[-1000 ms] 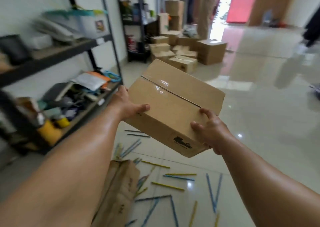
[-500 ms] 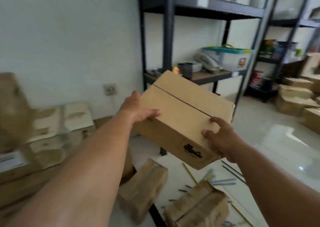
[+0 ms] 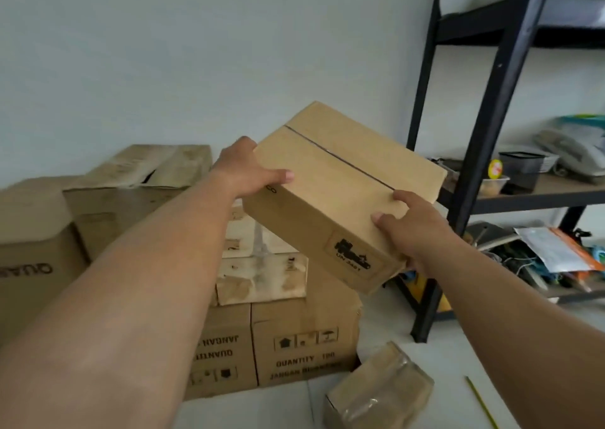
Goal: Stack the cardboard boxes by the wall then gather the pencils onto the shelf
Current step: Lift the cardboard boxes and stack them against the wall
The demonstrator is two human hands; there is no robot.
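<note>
Held cardboard box [image 3: 343,196] is in the air, tilted, near-right corner lowest; a taped seam runs across the top face; black logo print on the side facing the camera. The left hand [image 3: 248,173] grips the far-left edge, thumb flat on the top face, fingers hidden behind the side; the right hand [image 3: 409,229] grips the near-right corner, thumb and one fingertip on top, the other fingers wrapped underneath. Both hands are clamped on the same box.

The box hangs above and just right of the stack of boxes [image 3: 304,340] against the wall [image 3: 163,52]; it looks clear of the stack, but the box itself hides part of the gap.

Stack: two printed cartons side by side at floor level, "QUANTITY" legible on the right one, print upside down on the left one; a smaller worn carton [image 3: 262,278] sits on top of them; bigger cartons further left, one with open flaps [image 3: 154,166].

On the floor [image 3: 409,324] near the stack: a small film-wrapped box [image 3: 379,392], lying tilted; one green-yellow pencil [image 3: 481,402] to its right, apart from it.

A black metal shelf rack [image 3: 491,117] stands right of the held box, by the wall; its wooden middle shelf carries a black tub [image 3: 520,170], a small clear container [image 3: 495,183] with a yellow round top and a white phone-like unit [image 3: 576,147]; the lower shelf holds loose clutter, including a white and orange packet [image 3: 556,248].
</note>
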